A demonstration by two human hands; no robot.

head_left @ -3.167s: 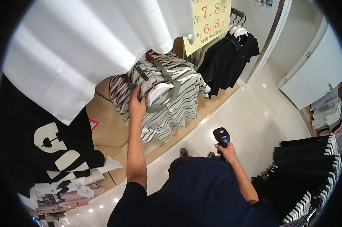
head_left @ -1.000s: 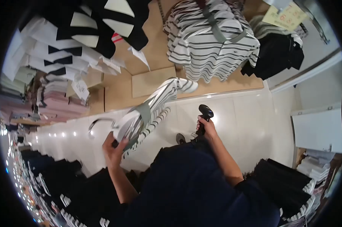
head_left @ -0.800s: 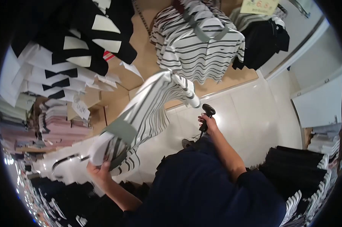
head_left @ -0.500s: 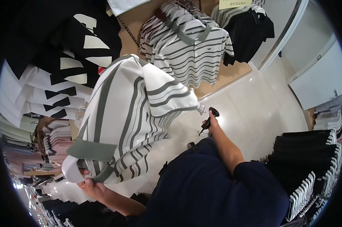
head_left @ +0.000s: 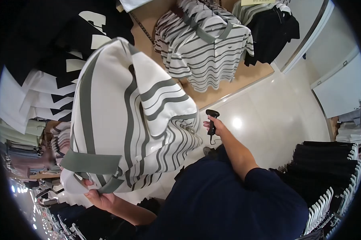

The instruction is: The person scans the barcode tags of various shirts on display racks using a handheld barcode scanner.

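A white polo shirt [head_left: 108, 112] with dark grey-green stripes and a grey-green collar hangs sideways across the left half of the view. My left hand [head_left: 102, 200] is closed at its collar, where a white hanger [head_left: 70, 183] shows; the hanger's hook is hidden. Out to the right of the shirt, my right hand [head_left: 217, 125] grips a black handheld barcode scanner [head_left: 211, 127] with a thin cord dangling below it. Some fingers of that hand are spread apart from the handle. The scanner and the shirt do not touch.
Ahead, similar striped polo shirts [head_left: 214, 52] hang on a rack beside black shirts [head_left: 274, 36]. Black and white garments [head_left: 48, 88] hang at left. Dark clothes on white hangers [head_left: 320, 160] stand at lower right. A white door [head_left: 342, 86] and pale tiled floor [head_left: 268, 108] lie to the right.
The striped shirt has come closer and fills more of the view, its hem end swinging left. My right hand has moved left with the scanner, which is now more upright.
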